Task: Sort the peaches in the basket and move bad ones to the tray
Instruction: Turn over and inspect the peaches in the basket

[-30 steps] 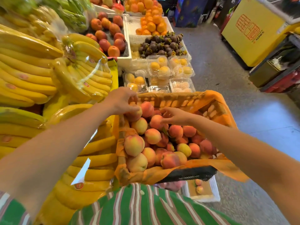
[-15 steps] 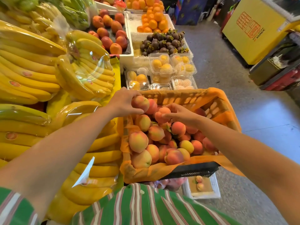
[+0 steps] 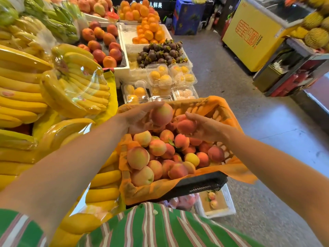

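Both hands are closed on fruit: the left hand [image 3: 138,120] cups a large pink-and-yellow peach [image 3: 161,114] in a curled grip, and the right hand [image 3: 203,128] pinches a smaller reddish peach [image 3: 186,126] between thumb and fingers, both held up just above the pile.

Nearest, low and to the right, sits the shallow white foam tray [image 3: 229,202] on the grey floor, with two small peaches on its brown liner; part of it is hidden under the basket's near corner. Above it, the black plastic basket lined with orange cloth [image 3: 204,182] holds the heaped pink-yellow peaches [image 3: 156,154]. To the left lie wrapped yellow banana bunches [image 3: 74,88]; farther off stand clear plastic boxes of yellow fruit [image 3: 160,77] and dark mangosteens [image 3: 160,52].

The risk, as I judge it, is bruising: ripe peaches mark under a tight grip, and a reject dropped toward the low, half-hidden tray could miss and roll across the floor. Disturbing the heap may also send neighbours over the rim.
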Motion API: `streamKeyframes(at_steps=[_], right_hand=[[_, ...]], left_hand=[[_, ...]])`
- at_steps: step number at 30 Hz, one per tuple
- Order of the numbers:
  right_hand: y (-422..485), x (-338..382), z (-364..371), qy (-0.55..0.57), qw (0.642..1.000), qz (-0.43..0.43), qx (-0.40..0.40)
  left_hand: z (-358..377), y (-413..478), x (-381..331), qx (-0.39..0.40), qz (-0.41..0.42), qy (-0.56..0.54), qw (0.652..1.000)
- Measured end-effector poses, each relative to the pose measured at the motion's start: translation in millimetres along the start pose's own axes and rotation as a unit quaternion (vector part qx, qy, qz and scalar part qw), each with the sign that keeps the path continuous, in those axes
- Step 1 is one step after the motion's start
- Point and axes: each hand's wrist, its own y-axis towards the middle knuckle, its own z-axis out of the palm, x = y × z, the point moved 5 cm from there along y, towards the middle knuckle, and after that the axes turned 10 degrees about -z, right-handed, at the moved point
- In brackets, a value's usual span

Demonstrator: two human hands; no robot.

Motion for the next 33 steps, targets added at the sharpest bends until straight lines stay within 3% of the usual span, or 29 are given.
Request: streamKeyframes(at_steps=[6,9,11,15,17,22,29,33], right_hand=[[-23.2,10.6,-23.7,-0.059,0.996,-0.058,0.018],[-32.1,11.5,-44.8,-0.075,0.995,-0.064,-0.009],[-37.7,11.7,-56.1,-0.151,0.987,-0.048,-0.019],[-39.9,2.5,-78.1,-0.415,0.909,0.02,-0.018],[-38.1,-7.2,-84.5,-0.495,0.867,0.059,-0.001],[-20.0,-23.0,-87.9,-0.598,0.801,0.036,0.003],[0.1,-40.2,-78.9,-0.712,0.699,-0.007,0.063],[7.7,-47.4,-79.4,-0.737,0.673,-0.021,0.057]], left_hand=[[21.5,10.6,-6.1,0.056,-0.005,0.041,0.998],[28.1,15.6,-5.3,0.005,-0.027,0.068,0.997],[29.3,23.3,-4.9,-0.03,-0.026,0.093,0.995],[50.8,27.4,-1.1,-0.017,-0.022,0.109,0.994],[58.6,31.4,4.6,-0.004,-0.04,0.115,0.993],[54.4,38.7,7.1,-0.017,-0.057,0.137,0.989],[41.9,47.5,11.6,-0.034,-0.089,0.071,0.993],[45.7,49.1,10.4,-0.012,-0.089,0.046,0.995]])
